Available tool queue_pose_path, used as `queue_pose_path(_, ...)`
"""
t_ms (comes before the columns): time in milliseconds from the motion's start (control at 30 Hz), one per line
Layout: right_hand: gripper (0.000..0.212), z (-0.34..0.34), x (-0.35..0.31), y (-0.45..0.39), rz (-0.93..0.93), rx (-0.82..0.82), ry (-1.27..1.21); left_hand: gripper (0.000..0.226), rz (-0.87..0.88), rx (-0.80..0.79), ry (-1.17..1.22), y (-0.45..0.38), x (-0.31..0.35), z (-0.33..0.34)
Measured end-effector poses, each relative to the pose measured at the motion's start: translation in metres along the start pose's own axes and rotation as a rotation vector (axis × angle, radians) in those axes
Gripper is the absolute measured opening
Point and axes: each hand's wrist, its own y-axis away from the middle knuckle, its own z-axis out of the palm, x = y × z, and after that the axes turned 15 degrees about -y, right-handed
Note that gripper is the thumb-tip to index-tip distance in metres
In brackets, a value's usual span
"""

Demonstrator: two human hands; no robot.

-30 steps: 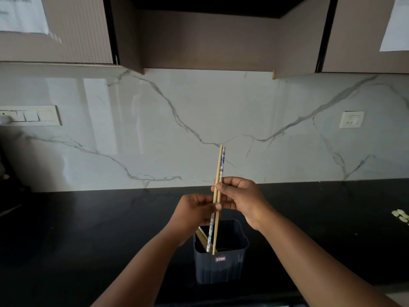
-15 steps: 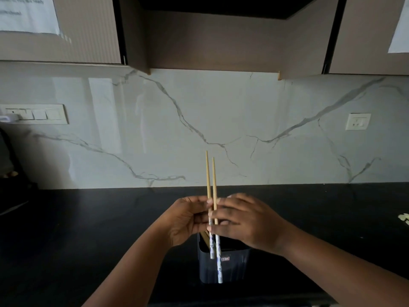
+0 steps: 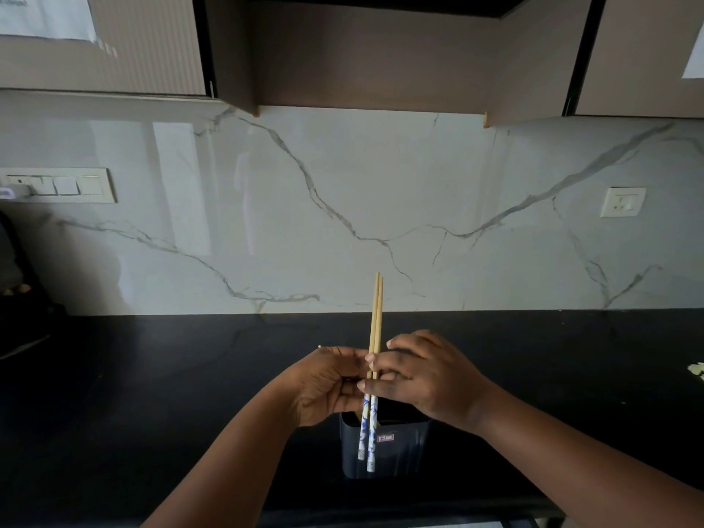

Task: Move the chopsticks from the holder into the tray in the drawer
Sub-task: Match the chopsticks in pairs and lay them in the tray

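Now both hands (image 3: 381, 383) pinch chopsticks (image 3: 375, 325), pair drawn closer together above holder (image 3: 384, 447)

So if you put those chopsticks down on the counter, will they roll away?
Maybe a little. The chopsticks look thin, straight and smooth, so they could roll on the flat counter. They look stiff, not bendy, and probably light: both hands hold the pair with just the fingers.
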Motion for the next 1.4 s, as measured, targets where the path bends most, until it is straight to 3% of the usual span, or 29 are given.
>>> queue_pose_path(200,0.024,0.005,-0.006,0.002,0.273,0.138,-0.179,0.032,0.017,0.087,-0.015,-0.003,-0.003,0.007)
queue_pose_path(267,0.025,0.007,-0.013,-0.001,0.524,0.310,-0.405,0.027,0.033,0.112,-0.038,-0.003,-0.004,0.008)
queue_pose_path(367,0.021,0.006,-0.018,-0.009,1.121,0.553,-0.875,0.018,0.010,0.136,-0.138,-0.003,-0.011,0.008)
queue_pose_path(433,0.006,0.005,-0.018,-0.015,1.445,0.514,-1.287,0.017,0.000,0.141,-0.234,-0.003,-0.016,0.010)
queue_pose_path(500,0.009,0.007,-0.018,-0.016,1.557,0.457,-1.467,0.015,-0.002,0.154,-0.308,-0.004,-0.019,0.013)
queue_pose_path(700,0.008,0.016,-0.028,-0.014,1.615,0.449,-1.485,0.014,0.011,0.209,-0.474,-0.007,-0.034,0.020)
queue_pose_path(800,0.003,0.018,-0.034,-0.008,1.557,0.432,-1.472,0.013,0.123,0.266,-0.573,-0.003,-0.044,0.018)
queue_pose_path(900,0.010,0.017,-0.042,0.007,1.429,0.361,-1.369,0.039,0.362,0.592,-0.947,0.003,-0.068,-0.002)
queue_pose_path(967,0.006,0.020,-0.053,0.024,1.318,0.220,-1.240,0.054,0.425,0.800,-0.932,0.008,-0.088,-0.017)
queue_pose_path(1067,0.003,0.040,-0.081,0.062,1.264,-0.084,-1.078,0.042,0.486,0.963,-1.154,0.012,-0.123,-0.036)
queue_pose_path(1167,0.006,0.066,-0.114,0.100,1.197,-0.370,-1.028,0.037,0.338,0.882,-1.307,0.008,-0.160,-0.050)
queue_pose_path(1300,0.015,0.098,-0.146,0.133,1.055,-0.685,-0.961,0.075,-0.232,0.551,-1.524,-0.002,-0.204,-0.059)
queue_pose_path(1400,0.017,0.122,-0.160,0.147,1.017,-0.820,-0.901,0.084,-0.316,0.488,-1.622,-0.006,-0.222,-0.064)
